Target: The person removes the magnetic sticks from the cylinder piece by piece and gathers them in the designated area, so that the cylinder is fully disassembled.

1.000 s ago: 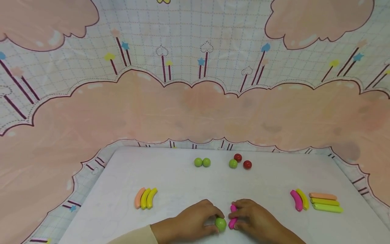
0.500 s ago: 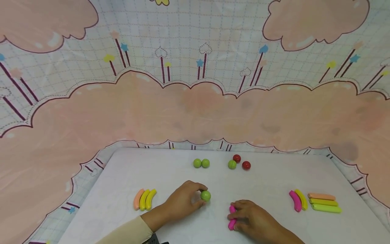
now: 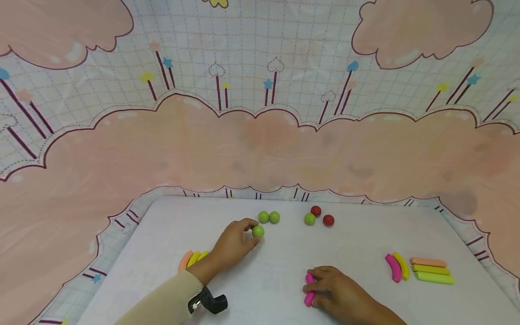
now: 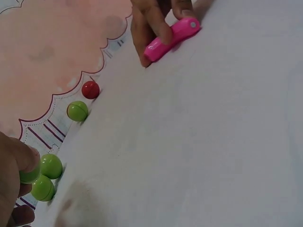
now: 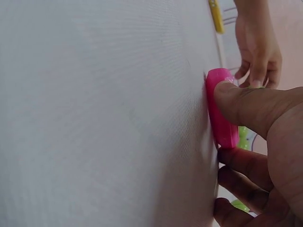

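Observation:
A green ball point(image 3: 257, 231) is pinched between the thumb and fingers of my left hand point(image 3: 232, 243), just in front of two other green balls point(image 3: 269, 217) at the back of the table. In the left wrist view, part of that ball is hidden behind the fingers. My right hand point(image 3: 339, 291) grips a pink curved rod point(image 5: 220, 111) close over the white tabletop near the front. One end of this rod shows a small grey dot in the left wrist view. Fingers cover its middle in the head view.
Right of centre at the back lie a green ball point(image 3: 309, 219) and two red balls point(image 3: 328, 220). Orange and yellow curved rods point(image 3: 193, 259) sit behind the left forearm. Far right are pink point(image 3: 393, 267) and yellow curved rods beside several straight rods point(image 3: 430, 270).
My left hand has carried the green ball from beside the pink rod back and to the left, near the two green balls. My right hand stays in place with the pink rod.

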Demonstrator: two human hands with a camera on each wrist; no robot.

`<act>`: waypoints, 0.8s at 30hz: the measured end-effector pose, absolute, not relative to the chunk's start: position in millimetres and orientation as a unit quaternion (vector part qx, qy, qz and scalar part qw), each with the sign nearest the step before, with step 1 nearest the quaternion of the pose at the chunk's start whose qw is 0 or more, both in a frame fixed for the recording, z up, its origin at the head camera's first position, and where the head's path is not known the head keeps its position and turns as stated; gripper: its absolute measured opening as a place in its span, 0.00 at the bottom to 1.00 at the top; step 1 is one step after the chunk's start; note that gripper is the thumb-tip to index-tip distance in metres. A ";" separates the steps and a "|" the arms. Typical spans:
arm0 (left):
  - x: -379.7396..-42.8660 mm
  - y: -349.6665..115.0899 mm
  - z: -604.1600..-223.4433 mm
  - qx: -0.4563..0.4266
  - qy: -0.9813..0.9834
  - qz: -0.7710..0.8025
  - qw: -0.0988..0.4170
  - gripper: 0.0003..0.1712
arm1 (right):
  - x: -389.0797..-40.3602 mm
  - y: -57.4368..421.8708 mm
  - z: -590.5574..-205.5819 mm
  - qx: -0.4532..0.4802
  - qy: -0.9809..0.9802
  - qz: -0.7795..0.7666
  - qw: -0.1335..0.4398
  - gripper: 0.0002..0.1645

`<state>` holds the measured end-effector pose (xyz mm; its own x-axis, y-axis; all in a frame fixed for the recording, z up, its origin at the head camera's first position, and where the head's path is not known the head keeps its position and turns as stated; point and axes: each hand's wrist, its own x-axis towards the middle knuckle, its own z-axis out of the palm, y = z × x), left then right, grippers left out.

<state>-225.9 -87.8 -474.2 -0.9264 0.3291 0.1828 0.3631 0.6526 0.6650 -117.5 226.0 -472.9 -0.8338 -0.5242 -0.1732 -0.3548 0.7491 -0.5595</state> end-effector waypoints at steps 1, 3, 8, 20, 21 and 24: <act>-229.0 -87.7 -473.9 -0.183 -0.909 -0.375 0.025 0.21 | -117.5 226.1 -472.9 -0.239 0.921 -0.261 0.161 0.19; -234.7 -87.4 -473.0 -0.170 -0.909 -0.380 0.033 0.21 | -117.4 226.3 -473.0 -0.239 0.922 -0.261 0.160 0.19; -246.9 -87.0 -470.8 -0.149 -0.912 -0.377 0.060 0.20 | -116.9 226.6 -473.8 -0.240 0.921 -0.263 0.159 0.18; -273.4 -90.3 -479.9 -0.096 -0.923 -0.370 0.050 0.22 | -116.6 225.9 -472.4 -0.236 0.920 -0.265 0.165 0.19; -275.2 -90.5 -481.0 -0.095 -0.923 -0.370 0.048 0.22 | -116.7 225.9 -472.4 -0.237 0.920 -0.265 0.165 0.19; -279.7 -90.8 -484.8 -0.095 -0.924 -0.368 0.045 0.22 | -116.9 226.3 -472.9 -0.238 0.920 -0.265 0.165 0.19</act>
<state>-279.7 -90.8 -484.8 -0.9779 0.1429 0.1525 0.2086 0.7110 0.6716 -116.9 226.3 -472.9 -0.8325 -0.5247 -0.1779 -0.3495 0.7466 -0.5661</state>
